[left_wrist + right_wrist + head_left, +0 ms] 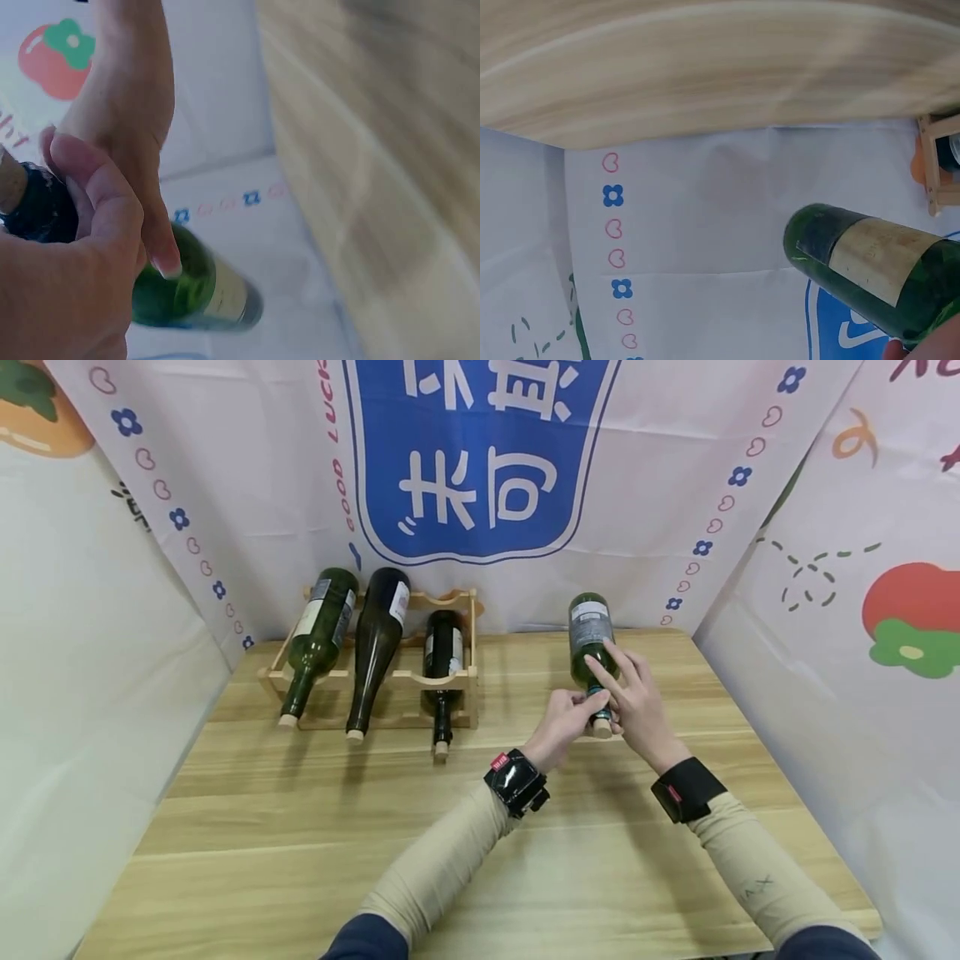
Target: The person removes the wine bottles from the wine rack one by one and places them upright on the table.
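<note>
A green wine bottle [592, 627] with a pale and grey label is held tilted, its corked neck toward the person and its base toward the back wall. My left hand [564, 718] grips the neck near the cork [10, 184], thumb across the top. Higher up, my right hand [639, 700] holds the same bottle at the shoulder and neck, with two fingers stretched along the glass. In the right wrist view the bottle body [877, 262] shows against the wall, with only fingertips [930, 349] of the hand in sight.
To the left stands a wooden wine rack [337, 681]. It bears a green bottle [318, 627], a dark bottle [378, 635] and a shorter dark bottle [442, 652], necks pointing toward the person. Printed cloth walls [480, 543] border the wooden table [337, 860].
</note>
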{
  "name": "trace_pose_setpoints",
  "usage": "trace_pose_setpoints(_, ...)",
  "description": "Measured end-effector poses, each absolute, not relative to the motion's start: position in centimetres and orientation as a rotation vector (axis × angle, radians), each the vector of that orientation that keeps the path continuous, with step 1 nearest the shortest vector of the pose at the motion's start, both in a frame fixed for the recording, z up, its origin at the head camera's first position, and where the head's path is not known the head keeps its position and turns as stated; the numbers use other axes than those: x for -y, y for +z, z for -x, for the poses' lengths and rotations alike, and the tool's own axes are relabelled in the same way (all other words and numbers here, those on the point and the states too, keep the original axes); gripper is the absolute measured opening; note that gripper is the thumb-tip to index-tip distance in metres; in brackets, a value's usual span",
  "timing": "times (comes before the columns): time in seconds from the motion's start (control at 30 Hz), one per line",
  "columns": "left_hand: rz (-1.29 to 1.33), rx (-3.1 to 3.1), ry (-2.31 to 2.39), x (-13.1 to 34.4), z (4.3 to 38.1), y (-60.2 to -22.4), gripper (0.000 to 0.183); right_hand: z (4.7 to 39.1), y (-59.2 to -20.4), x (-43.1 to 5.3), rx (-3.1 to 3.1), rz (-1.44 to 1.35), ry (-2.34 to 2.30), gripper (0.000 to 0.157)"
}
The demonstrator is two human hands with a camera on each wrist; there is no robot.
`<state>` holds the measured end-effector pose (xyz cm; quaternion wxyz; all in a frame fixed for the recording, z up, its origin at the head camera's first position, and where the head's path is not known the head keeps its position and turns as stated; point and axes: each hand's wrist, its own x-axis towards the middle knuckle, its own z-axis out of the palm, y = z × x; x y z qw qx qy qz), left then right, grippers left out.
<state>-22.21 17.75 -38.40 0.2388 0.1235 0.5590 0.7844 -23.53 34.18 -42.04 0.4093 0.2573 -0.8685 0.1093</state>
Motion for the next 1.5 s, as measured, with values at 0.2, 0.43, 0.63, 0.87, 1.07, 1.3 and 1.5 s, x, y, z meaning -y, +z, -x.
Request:
trace_pose_setpoints(0.2, -0.482, -1.633, 2.065, -17.1, 23.3, -36.9, 0.040, 24.1, -40.7, -33.7, 2.096, -0.682, 0.465, 0.066)
trace_pose_setpoints(0.43, -0.503, -2.150, 1.902, -16.2, 26.7, -37.4, 0.022, 24.4, -37.5, -33.1, 2.012, -0.590, 0.759, 0.052)
trace_pose_setpoints(0.63, -0.714, -2.574, 1.477, -17.4, 29.4, -39.1, 0.074, 23.2, -34.8, -33.3, 1.990, -0.574, 0.994, 0.046)
trace_pose_setpoints(0.87, -0.931, -2.647, 1.455, -18.9, 30.4, -40.0, 0.081, 21.2, -30.3, -32.2, 2.218, -0.492, 1.198, 0.034)
trace_pose_setpoints(1.07, -0.877, -2.562, 1.558, -19.5, 30.4, -39.5, 0.072, 22.8, -28.7, -32.9, 2.353, -0.332, 1.296, 0.036)
trace_pose_setpoints(1.3, -0.763, -2.515, 1.598, -20.2, 29.3, -39.5, 0.058, 26.7, -30.5, -35.0, 2.330, -0.212, 1.435, 0.037)
trace_pose_setpoints(1.5, -0.620, -2.536, 1.589, -21.2, 28.7, -39.6, 0.055, 28.4, -31.2, -35.7, 2.322, -0.171, 1.462, 0.039)
